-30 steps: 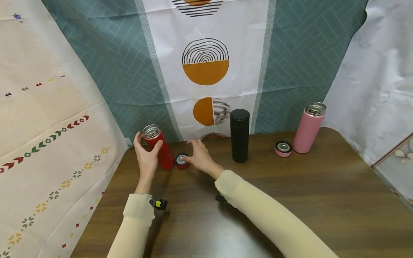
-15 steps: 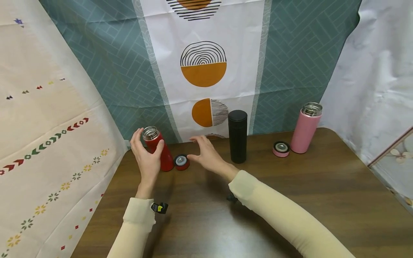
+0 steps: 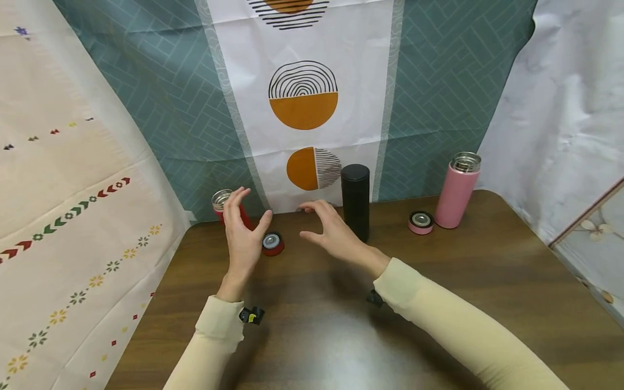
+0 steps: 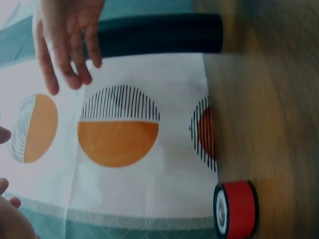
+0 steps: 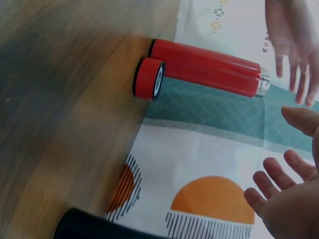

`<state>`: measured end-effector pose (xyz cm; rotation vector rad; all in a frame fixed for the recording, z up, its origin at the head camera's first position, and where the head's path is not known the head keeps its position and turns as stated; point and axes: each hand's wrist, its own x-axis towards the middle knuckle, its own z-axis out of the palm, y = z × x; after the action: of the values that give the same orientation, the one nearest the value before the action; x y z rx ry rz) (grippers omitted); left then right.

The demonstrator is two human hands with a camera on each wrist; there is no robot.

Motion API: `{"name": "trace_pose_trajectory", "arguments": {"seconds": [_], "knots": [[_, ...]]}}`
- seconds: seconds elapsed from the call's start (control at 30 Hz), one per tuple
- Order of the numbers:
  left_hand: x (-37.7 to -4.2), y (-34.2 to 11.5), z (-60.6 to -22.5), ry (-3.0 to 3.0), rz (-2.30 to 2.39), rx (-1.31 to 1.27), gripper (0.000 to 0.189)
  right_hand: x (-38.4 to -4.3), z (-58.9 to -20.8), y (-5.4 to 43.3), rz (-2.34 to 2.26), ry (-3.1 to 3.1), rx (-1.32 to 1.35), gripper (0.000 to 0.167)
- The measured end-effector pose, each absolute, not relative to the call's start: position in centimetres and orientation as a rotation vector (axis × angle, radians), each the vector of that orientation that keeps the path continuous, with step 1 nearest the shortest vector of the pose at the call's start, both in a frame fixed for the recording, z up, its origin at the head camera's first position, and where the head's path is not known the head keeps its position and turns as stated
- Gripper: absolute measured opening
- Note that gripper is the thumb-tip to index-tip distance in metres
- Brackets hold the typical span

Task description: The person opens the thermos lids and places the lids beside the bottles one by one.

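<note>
My left hand (image 3: 244, 238) is raised in front of the red bottle (image 5: 209, 67), fingers spread and holding nothing. It hides much of that bottle in the head view; the bare steel mouth shows beside the fingers. The bottle stands upright without its lid. Close to its base the red lid (image 3: 273, 245) lies with its inner side up. My right hand (image 3: 336, 230) hovers just left of the black bottle (image 3: 356, 197), its fingers loosely bent and nothing between them. The black bottle is upright with a black top, and the right hand overlaps its lower part in the head view.
On the right of the wooden table (image 3: 312, 336) stands an uncapped pink bottle (image 3: 456, 197), its pink lid (image 3: 421, 223) lying inner side up beside it. A patterned cloth (image 3: 302, 130) hangs behind the table's back edge.
Both hands have moved right. The left hand has come away from around the red bottle, and the right hand has gone from the red lid toward the black bottle. The view has shifted slightly.
</note>
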<state>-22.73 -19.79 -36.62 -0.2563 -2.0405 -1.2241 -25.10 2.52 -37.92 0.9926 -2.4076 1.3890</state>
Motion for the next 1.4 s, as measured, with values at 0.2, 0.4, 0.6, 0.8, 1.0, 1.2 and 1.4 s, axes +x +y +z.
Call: {"name": "trace_pose_trajectory", "arguments": {"seconds": [0.2, 0.4, 0.6, 0.8, 1.0, 1.2, 1.4], "knots": [[-23.0, -18.0, -37.0, -2.136, -1.255, -0.352, 0.059, -24.2, -37.7, 5.1, 1.386, -2.343, 0.998, 0.055], [-23.0, -16.3, -37.0, -2.249, -1.289, -0.414, 0.059, -23.5, -37.9, 7.3, 1.382, -2.343, 0.975, 0.054], [-23.1, -15.1, -36.6, -2.343, -1.284, -0.5, 0.059, -22.7, -38.4, 9.6, 1.379, -2.351, 0.936, 0.054], [-23.0, -13.7, -36.9, -2.386, -1.307, -0.575, 0.059, -22.3, -39.1, 12.1, 1.376, -2.378, 0.867, 0.055], [-23.2, -12.7, -37.2, -2.385, -1.303, -0.653, 0.059, -22.3, -40.0, 14.3, 1.401, -2.422, 0.778, 0.055], [-23.6, -11.8, -37.1, -2.394, -1.292, -0.713, 0.059, -22.6, -41.0, 15.5, 1.418, -2.433, 0.742, 0.055], [-23.9, -11.3, -36.8, -2.398, -1.305, -0.715, 0.06, -23.0, -41.5, 16.2, 1.492, -2.456, 0.691, 0.06]]}}
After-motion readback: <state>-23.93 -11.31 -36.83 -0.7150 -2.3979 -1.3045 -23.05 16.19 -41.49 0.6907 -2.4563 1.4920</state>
